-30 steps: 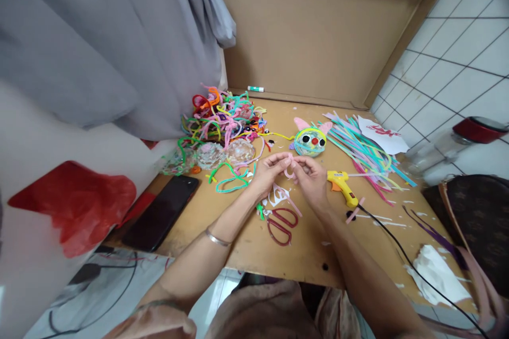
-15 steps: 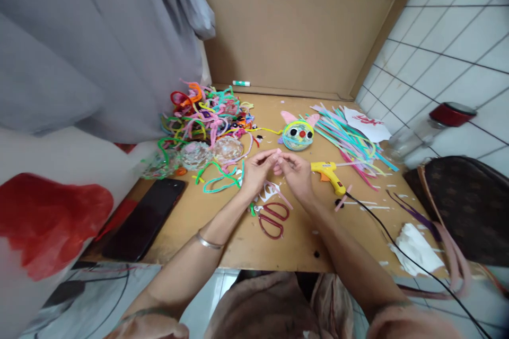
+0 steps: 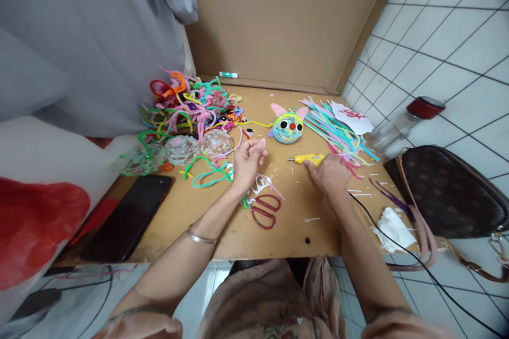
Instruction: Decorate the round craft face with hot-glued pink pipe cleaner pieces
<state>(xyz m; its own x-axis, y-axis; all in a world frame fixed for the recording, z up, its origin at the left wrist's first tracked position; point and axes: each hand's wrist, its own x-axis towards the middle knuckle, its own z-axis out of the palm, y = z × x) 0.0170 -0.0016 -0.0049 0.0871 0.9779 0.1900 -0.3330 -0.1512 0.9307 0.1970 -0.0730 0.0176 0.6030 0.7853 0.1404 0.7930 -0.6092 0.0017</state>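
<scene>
Between thumb and fingertips, my left hand [image 3: 247, 163] pinches a small pink piece [image 3: 261, 144], too small to make out further. My right hand [image 3: 330, 174] is closed over the yellow hot glue gun [image 3: 308, 159], covering its handle; the nozzle points left. Beyond both hands sits a round animal figure [image 3: 288, 130] wrapped in coloured strands, with pink ears, black-and-white eyes and a red nose. Below my left hand, red-handled scissors [image 3: 267, 211] lie beside white paper scraps [image 3: 261, 185] and a pink strip.
Tangled pipe cleaners [image 3: 194, 106] and clear balls [image 3: 217, 143] heap at the left, near a black phone [image 3: 129, 220]. Straight pipe cleaners [image 3: 334, 127], a red-lidded bottle [image 3: 415, 114], a brown bag [image 3: 457, 190] and crumpled tissue [image 3: 393, 230] lie right. The gun's black cord [image 3: 382, 235] runs over the front edge.
My hands, together before at the small pink piece, have parted. The right moved right and took hold of the glue gun; the left keeps the pink piece. The view shifted slightly.
</scene>
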